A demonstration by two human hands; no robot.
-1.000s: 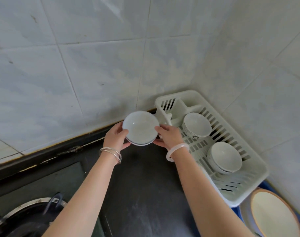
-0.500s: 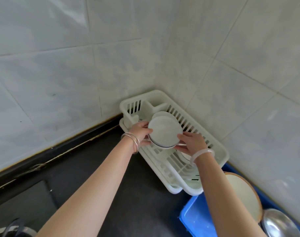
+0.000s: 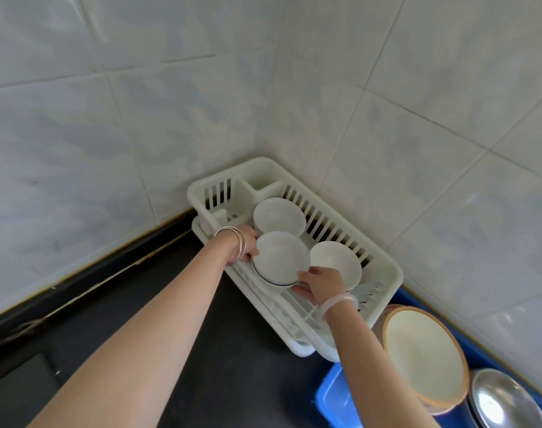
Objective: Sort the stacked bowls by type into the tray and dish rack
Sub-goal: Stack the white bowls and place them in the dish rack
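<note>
A small stack of white bowls with a dark rim line is low inside the white dish rack, over its slatted floor. My left hand grips the stack's left edge. My right hand grips its near right edge from below. Two other white bowls stand in the rack: one bowl behind the held stack, another bowl to its right. The blue tray lies at the bottom right.
The rack sits in the corner of two tiled walls on a dark counter. In the blue tray stand a brown-rimmed bowl and a metal bowl.
Both hands have carried the bowl stack to the right from over the counter into the rack and lowered it. The view has turned right, bringing the blue tray in.
</note>
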